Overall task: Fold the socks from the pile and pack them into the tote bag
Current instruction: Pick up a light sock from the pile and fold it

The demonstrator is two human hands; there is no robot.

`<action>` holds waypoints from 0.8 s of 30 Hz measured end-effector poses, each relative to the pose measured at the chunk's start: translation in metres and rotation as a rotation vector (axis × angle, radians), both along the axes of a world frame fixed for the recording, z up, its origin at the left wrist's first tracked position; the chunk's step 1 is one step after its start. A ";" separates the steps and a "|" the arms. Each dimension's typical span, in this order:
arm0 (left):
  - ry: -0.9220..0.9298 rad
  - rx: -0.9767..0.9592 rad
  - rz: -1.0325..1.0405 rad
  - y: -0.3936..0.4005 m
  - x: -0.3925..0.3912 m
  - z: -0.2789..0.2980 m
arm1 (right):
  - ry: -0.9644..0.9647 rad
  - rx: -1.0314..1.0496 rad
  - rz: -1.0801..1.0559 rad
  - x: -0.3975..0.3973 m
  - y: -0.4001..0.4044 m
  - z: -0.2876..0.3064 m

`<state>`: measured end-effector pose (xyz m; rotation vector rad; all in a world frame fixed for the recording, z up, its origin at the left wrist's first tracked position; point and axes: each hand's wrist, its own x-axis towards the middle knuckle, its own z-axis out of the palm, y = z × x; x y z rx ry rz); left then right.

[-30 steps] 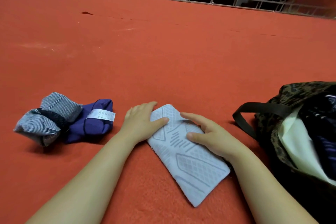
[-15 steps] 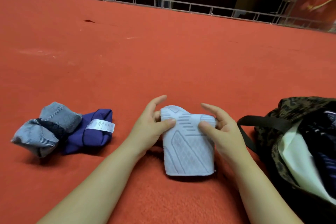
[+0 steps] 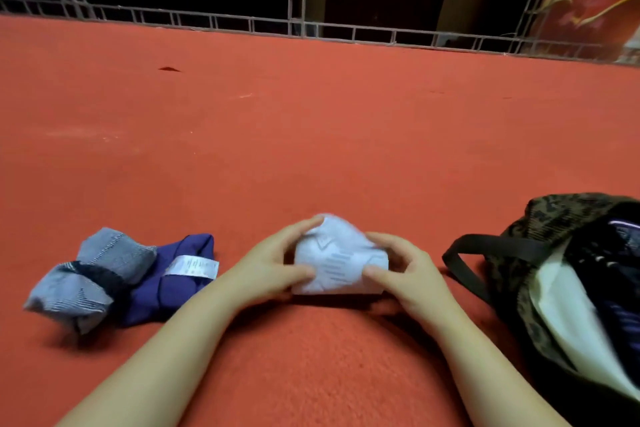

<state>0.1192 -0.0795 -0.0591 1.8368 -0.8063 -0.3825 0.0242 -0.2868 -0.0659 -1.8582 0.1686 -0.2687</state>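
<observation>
A pale blue patterned sock (image 3: 337,260) is folded into a small thick bundle on the red carpet in front of me. My left hand (image 3: 273,265) grips its left side, thumb on the front and fingers curled over the top. My right hand (image 3: 403,269) grips its right side in the same way. To the left lies the pile: a grey striped sock (image 3: 88,274) and a purple sock (image 3: 173,274) with a white label. At the right edge stands the dark patterned tote bag (image 3: 554,218), open, with dark folded fabric and a cream lining inside.
The red carpet (image 3: 311,132) stretches far ahead to a low metal railing (image 3: 304,28). The bag's black strap (image 3: 485,246) loops out onto the carpet close to my right hand.
The pale blue sock went from lying flat and long to folded in half, then to a smaller bundle. Both hands moved from pressing it flat to gripping its sides.
</observation>
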 end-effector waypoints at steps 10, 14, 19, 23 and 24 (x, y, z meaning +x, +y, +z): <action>-0.354 0.490 0.023 0.023 -0.025 -0.009 | 0.187 -0.598 0.150 -0.035 0.007 0.011; -0.466 0.457 -0.045 0.022 -0.020 -0.010 | 0.138 -0.643 0.187 -0.034 0.006 0.012; -0.474 0.371 -0.093 0.024 -0.020 -0.013 | 0.045 -0.654 0.248 -0.031 -0.002 0.006; -0.459 0.425 -0.153 0.026 -0.024 -0.012 | 0.035 -0.584 0.309 -0.034 -0.001 0.006; -0.419 0.429 -0.125 0.026 -0.024 -0.011 | 0.048 -0.540 0.303 -0.035 0.000 0.007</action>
